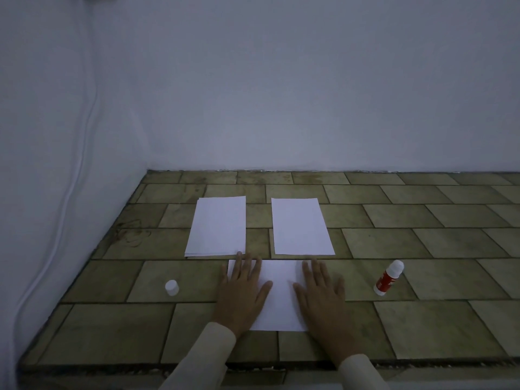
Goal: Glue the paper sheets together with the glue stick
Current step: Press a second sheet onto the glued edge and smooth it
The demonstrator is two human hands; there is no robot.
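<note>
Head: flat hands (243, 294) (320, 296) on sheet (281, 305)

Cap (172, 287), probably, left — glue stick (389, 277) right

We're looking at a tiled surface (422, 243), olive-tan slabs in a brick pattern with dark grout lines, filling the lower half of the view. Over at 9 o'clock on it, dark looping scuff marks (133, 233) stain the tiles. Along 6 o'clock, its front edge (112, 368) looks rough and crumbly. Up at 12 o'clock there's a plain pale back wall (309, 94). At 9 o'clock the side wall (36, 136) meets it in a corner, and a white cable (83, 159) runs down that wall.
</note>
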